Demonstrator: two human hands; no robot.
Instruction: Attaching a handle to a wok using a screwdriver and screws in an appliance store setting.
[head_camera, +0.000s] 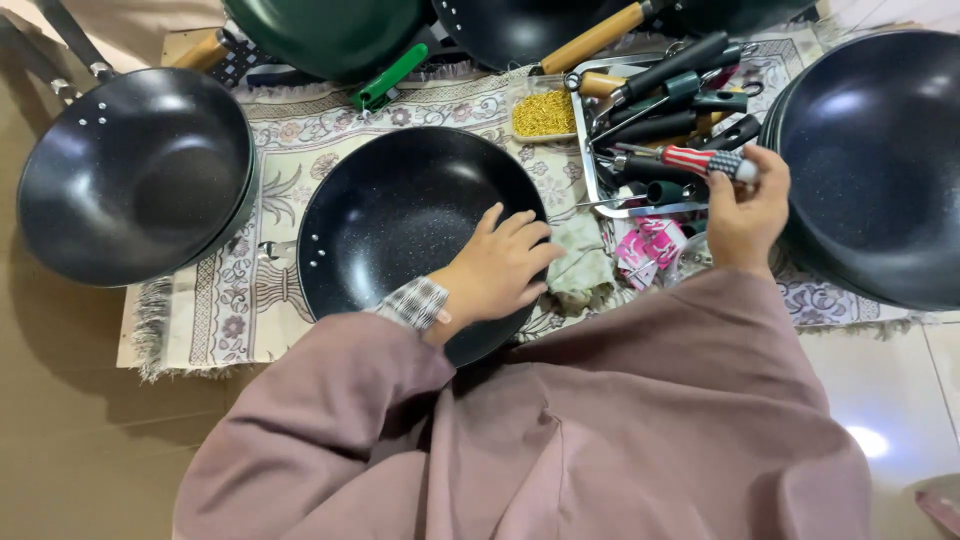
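Observation:
A black speckled pan without a handle (390, 220) lies on a patterned mat (230, 300) in front of me. My left hand (500, 268) rests flat on the pan's right rim, fingers spread. Further right, my right hand (748, 205) grips a screwdriver with a red, white and black striped handle (705, 162), held sideways over a metal tray (584, 150) of black pan handles and tools.
A stack of black pans (135, 175) sits at the left, another stack (875, 160) at the right. A dark green pan (330, 35) and a black pan (520, 30) lie at the top. A small box of gold screws (543, 112) and pink packets (648, 245) lie near the tray.

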